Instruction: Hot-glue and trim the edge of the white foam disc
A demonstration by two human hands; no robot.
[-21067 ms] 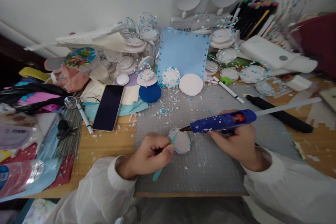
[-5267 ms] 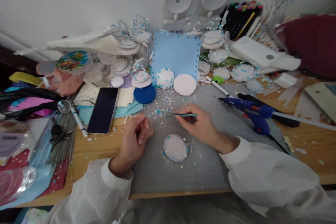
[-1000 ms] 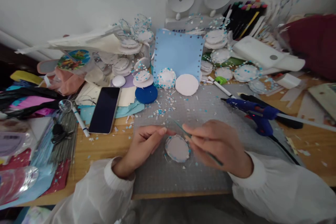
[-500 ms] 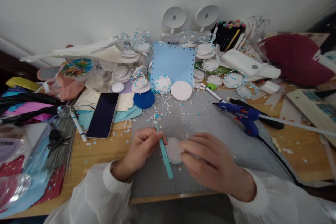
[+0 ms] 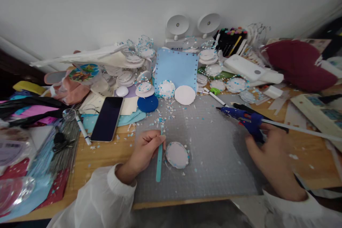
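Note:
My left hand is closed on a teal tweezer-like tool, whose wide end points toward me. Just right of it a white paper disc with a blue-dotted rim lies on the grey cutting mat. On the right, my right hand has its thumb and fingers apart around the handle of a blue glue gun. The gun rests on the mat with its nozzle pointing left and a long white stick in its back; its grip is partly hidden by the fingers.
A phone and a pen lie on the left. Behind the mat stand a light blue card, a white oval and a dark blue disc. A black case lies behind the gun. Paper bits are scattered about.
My right hand has moved from the paper disc rightward to the glue gun, uncovering the disc. The teal tool has swung more upright in my left hand.

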